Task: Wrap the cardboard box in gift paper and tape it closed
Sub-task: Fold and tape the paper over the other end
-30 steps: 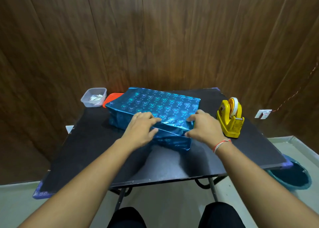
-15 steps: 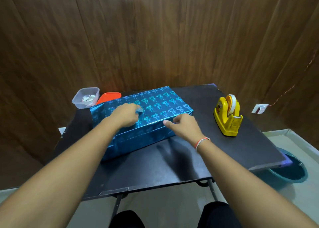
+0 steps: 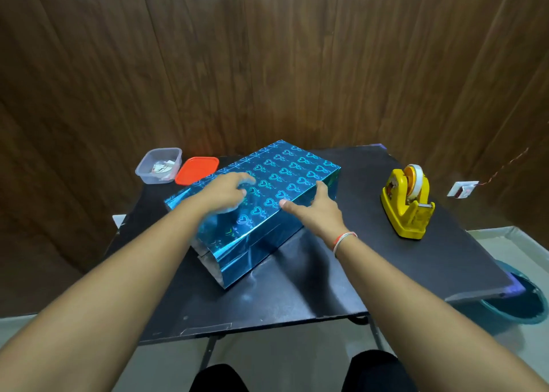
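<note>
The box [image 3: 285, 180], covered in shiny blue gift paper with a heart pattern, lies at an angle on the black table [image 3: 371, 258]. Its near end shows loose paper flaps with a silver underside. My left hand [image 3: 222, 195] lies on the top face with fingers spread and looks blurred. My right hand [image 3: 318, 210] touches the box's right long edge, thumb on the top face and fingers along the side. A yellow tape dispenser [image 3: 407, 207] with a roll of tape stands on the table to the right of the box.
At the table's far left stand a clear plastic tub [image 3: 159, 166] holding small scraps and its orange lid [image 3: 197, 170]. A teal basin [image 3: 517, 299] sits on the floor beyond the table's right corner. Wooden wall panels rise directly behind the table.
The box has turned on the table, so that one short end now points toward me. Both hands have stayed on it, the left sliding across the top.
</note>
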